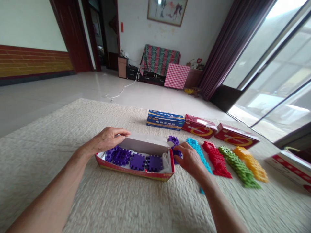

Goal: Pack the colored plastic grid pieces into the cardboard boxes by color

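A red cardboard box (136, 173) sits on the mat in front of me with its white-lined lid (145, 144) raised at the back. Several purple interlocking plastic blocks (138, 161) lie inside, beside a bundle of white cord (166, 161) at the right end. My left hand (109, 139) pinches the lid near its left corner. At the lid's right corner, my right hand (189, 158) has its fingers curled around the edge. More purple blocks (173, 140) rest behind the box, partly hidden by the right hand.
Rows of blue (194, 145), red (216, 160), green (239, 166) and yellow (251, 163) blocks lie to the right. Behind them stand a blue box (165, 120) and two red boxes (200, 126). Another box (291, 168) is at far right. All rest on a beige quilted mat (116, 207).
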`<state>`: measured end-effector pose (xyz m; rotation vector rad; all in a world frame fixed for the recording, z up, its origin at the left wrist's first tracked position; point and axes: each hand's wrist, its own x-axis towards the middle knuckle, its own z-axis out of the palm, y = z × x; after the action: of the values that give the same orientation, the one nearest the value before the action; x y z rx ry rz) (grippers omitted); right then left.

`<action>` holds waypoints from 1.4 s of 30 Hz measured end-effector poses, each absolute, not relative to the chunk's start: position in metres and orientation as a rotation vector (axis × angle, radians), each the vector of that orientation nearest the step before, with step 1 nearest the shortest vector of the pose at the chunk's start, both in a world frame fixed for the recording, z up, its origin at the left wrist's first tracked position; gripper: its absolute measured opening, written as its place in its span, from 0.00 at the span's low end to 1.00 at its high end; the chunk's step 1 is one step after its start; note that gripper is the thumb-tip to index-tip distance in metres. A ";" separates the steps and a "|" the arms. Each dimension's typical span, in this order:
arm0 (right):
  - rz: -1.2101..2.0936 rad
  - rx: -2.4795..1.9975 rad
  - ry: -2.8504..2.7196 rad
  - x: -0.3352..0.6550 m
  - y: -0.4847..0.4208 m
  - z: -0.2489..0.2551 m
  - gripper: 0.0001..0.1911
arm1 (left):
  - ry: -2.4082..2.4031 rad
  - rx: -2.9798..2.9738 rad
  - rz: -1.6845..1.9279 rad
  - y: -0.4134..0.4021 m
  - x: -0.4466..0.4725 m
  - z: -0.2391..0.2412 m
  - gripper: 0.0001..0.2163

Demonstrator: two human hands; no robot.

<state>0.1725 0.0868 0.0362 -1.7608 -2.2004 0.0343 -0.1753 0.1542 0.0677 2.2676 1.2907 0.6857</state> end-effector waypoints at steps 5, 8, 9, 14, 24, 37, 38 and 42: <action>0.062 -1.795 -2.214 0.172 0.087 0.037 0.13 | 1.293 2.278 0.677 0.155 -0.176 0.067 0.16; 0.062 -1.812 -2.207 0.172 0.085 0.037 0.11 | 1.297 2.278 0.672 0.155 -0.176 0.067 0.16; 0.060 -1.808 -2.206 0.172 0.084 0.038 0.10 | 1.297 2.279 0.673 0.155 -0.176 0.067 0.16; 0.101 -1.812 -2.182 0.173 0.081 0.039 0.07 | 1.304 2.287 0.662 0.155 -0.177 0.067 0.16; 0.715 -1.736 -2.139 0.189 0.067 0.040 0.08 | 1.290 2.265 0.703 0.153 -0.175 0.070 0.16; 0.287 -1.843 -2.302 0.166 0.035 0.031 0.13 | 1.255 2.269 0.725 0.153 -0.177 0.069 0.15; 0.277 -1.832 -2.314 0.167 0.035 0.029 0.12 | 1.253 2.268 0.725 0.152 -0.176 0.070 0.15; 0.272 -1.804 -2.282 0.184 0.041 0.026 0.11 | 1.242 2.250 0.741 0.150 -0.177 0.073 0.14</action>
<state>0.1842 0.0406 0.0255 -1.8036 -2.2824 0.2724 -0.1765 0.1504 0.0727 2.2500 1.2417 0.7408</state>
